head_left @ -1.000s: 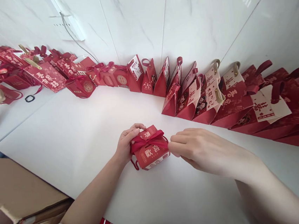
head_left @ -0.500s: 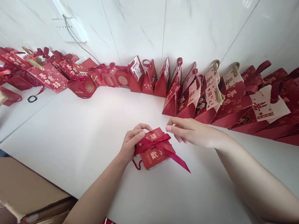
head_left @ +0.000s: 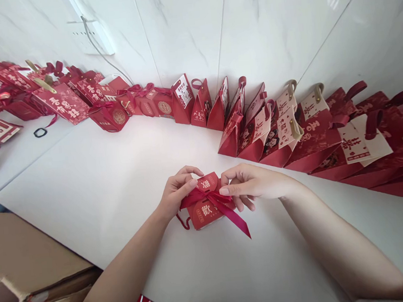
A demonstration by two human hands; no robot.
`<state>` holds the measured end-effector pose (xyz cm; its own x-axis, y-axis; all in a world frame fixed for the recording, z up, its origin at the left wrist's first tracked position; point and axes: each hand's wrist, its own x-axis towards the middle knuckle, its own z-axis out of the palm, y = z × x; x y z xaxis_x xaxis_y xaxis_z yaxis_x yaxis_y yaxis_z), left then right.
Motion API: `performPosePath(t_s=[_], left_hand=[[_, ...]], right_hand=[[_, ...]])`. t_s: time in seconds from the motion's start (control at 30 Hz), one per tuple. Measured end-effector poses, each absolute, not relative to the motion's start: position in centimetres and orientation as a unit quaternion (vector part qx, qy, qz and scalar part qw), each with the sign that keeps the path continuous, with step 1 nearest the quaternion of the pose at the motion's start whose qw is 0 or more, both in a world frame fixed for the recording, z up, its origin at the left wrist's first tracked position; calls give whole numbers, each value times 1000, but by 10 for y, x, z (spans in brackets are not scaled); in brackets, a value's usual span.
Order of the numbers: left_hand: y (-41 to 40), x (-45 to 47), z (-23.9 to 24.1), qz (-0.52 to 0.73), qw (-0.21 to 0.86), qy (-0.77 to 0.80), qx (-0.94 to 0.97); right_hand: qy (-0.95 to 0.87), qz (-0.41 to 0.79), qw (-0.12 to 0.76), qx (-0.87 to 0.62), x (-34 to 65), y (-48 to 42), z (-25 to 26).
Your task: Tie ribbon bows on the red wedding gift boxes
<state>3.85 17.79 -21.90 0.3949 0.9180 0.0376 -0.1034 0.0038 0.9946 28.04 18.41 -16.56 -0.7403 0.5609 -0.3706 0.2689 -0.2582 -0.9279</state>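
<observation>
Lying between left hand (head_left: 176, 192) and right hand (head_left: 252, 184), ribbon (head_left: 233, 217) pinched: red box (head_left: 203, 213)

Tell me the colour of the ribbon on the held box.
Deep red ribbon on the box; head view.

Bright, even light; soft shadows, glare top right, edges warped.

White table (head_left: 94, 189): one red box (head_left: 207, 211), near centre; row of red bags (head_left: 253, 132), far edge; black ring (head_left: 39, 132), far left.
</observation>
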Motion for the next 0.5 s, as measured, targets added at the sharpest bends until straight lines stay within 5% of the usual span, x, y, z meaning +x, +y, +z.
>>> performPosePath(t_s=[0.2,0.5], left_hand=[[177,38,-216,403,596,379,582],[178,38,-218,406,587,373,592]], right_hand=[[-560,723,169,-368,282,191,-173],[-604,727,81,-316,282,187,-167]])
